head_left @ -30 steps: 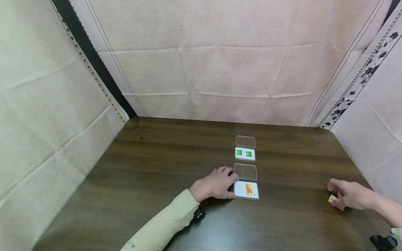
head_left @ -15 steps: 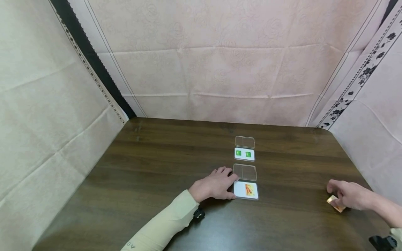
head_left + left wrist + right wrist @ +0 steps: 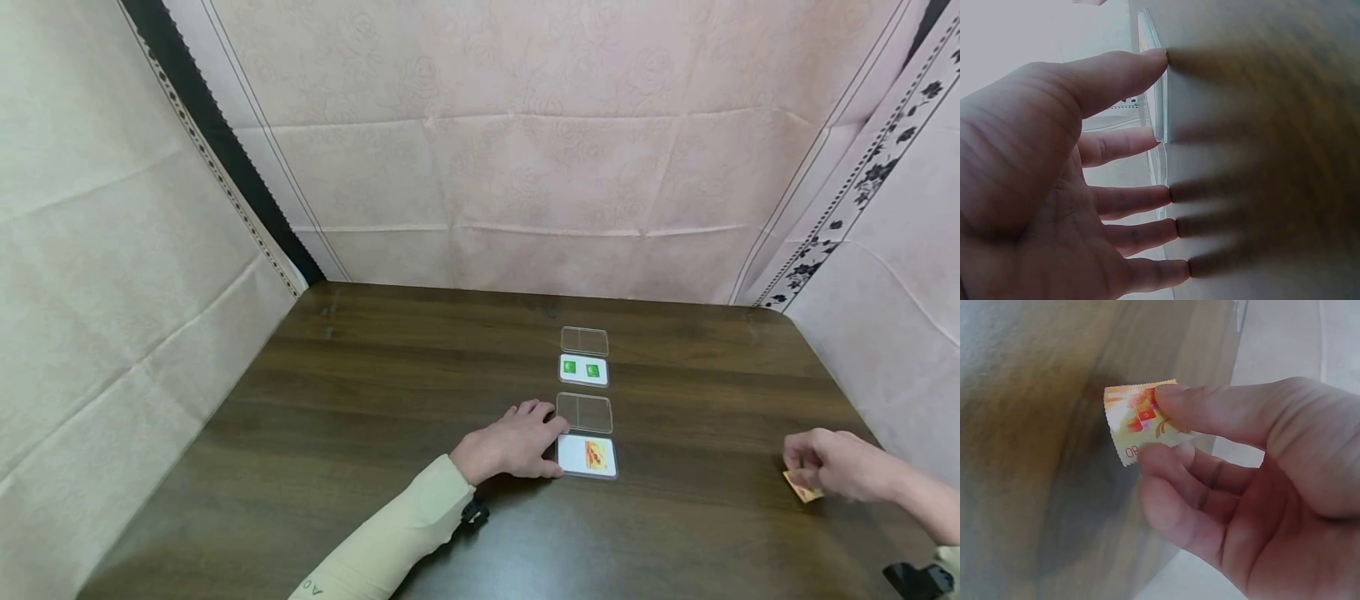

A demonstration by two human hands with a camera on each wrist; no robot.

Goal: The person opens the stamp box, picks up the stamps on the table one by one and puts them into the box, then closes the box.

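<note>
My right hand (image 3: pixel 842 463) pinches a yellow-orange postage stamp (image 3: pixel 1141 419) with perforated edges between thumb and fingers, just over the table on the right. In the right wrist view a red print and part of a number show on the stamp. My left hand (image 3: pixel 513 443) rests with spread, fairly straight fingers at the left edge of the nearer flat case (image 3: pixel 572 458). The left wrist view has its fingertips (image 3: pixel 1163 195) on the tabletop. A white insert fills that case, with one orange stamp (image 3: pixel 596 455) on its right half. The transparent lid (image 3: pixel 585 413) lies folded back behind.
Behind it lies a second, smaller-looking case (image 3: pixel 582 380) with two green stamps (image 3: pixel 570 367) on white and its clear lid (image 3: pixel 585 340) opened away. The dark wooden table (image 3: pixel 360 400) is bordered by pale cloth walls (image 3: pixel 487 183) at the back and both sides.
My right fingers have turned the stamp and closed in around it, shifting it slightly. The left hand and both cases hold their places.
</note>
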